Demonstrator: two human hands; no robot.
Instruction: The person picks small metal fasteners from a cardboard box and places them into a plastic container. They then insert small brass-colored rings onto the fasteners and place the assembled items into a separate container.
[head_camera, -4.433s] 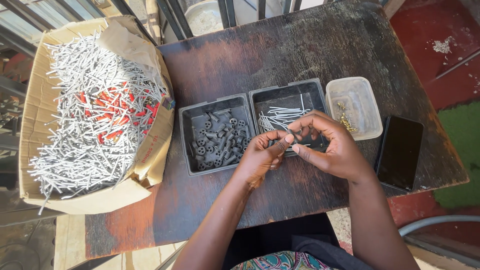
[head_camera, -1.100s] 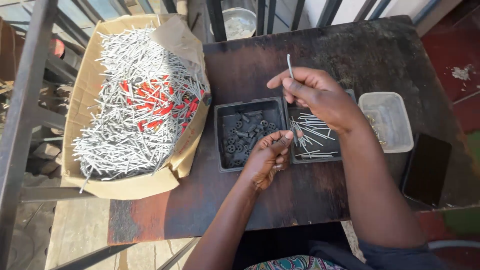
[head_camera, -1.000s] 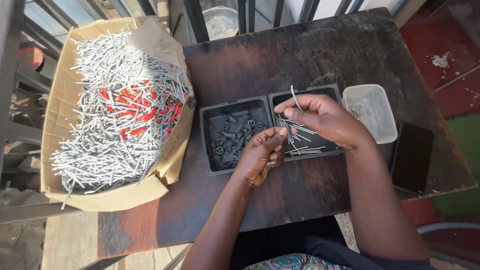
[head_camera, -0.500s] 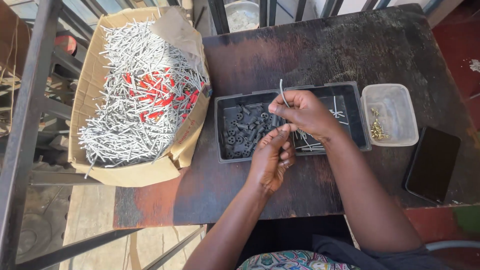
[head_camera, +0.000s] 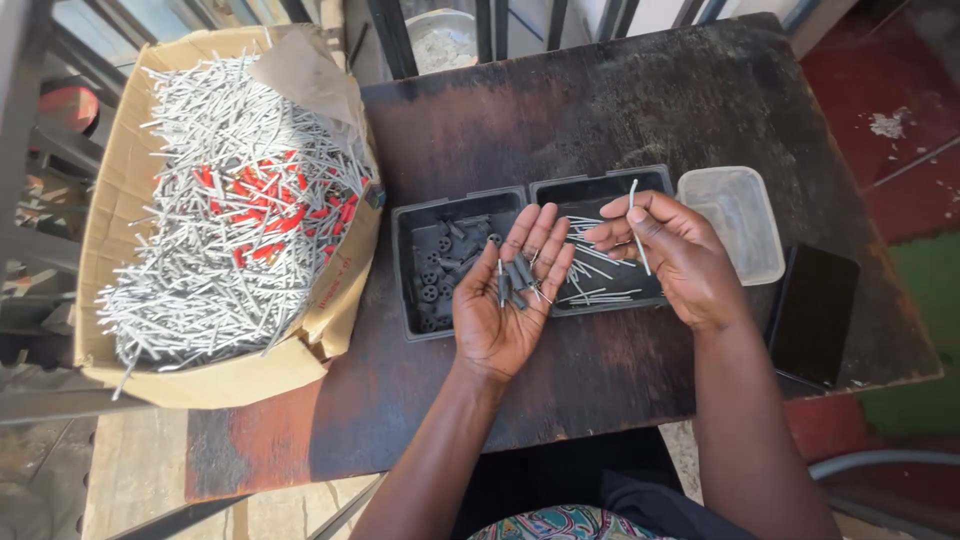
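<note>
My left hand (head_camera: 505, 300) lies palm up over the two black trays, with several small dark plugs (head_camera: 517, 277) resting on its fingers. My right hand (head_camera: 672, 255) pinches one thin grey nail (head_camera: 635, 222) upright between thumb and fingers, above the right black tray (head_camera: 605, 190), which holds loose grey nails. The left black tray (head_camera: 430, 270) holds dark round plugs. Both trays sit side by side on a worn dark wooden table (head_camera: 600, 100).
A large cardboard box (head_camera: 120, 190) heaped with grey nails and some red pieces sits at the left table edge. A clear plastic tub (head_camera: 740, 220) stands right of the trays, a black phone (head_camera: 815, 310) beyond it. Metal railing bars run along the far side.
My left hand has turned palm up and opened, showing the dark plugs. My right hand has drawn away to the right with the nail.
</note>
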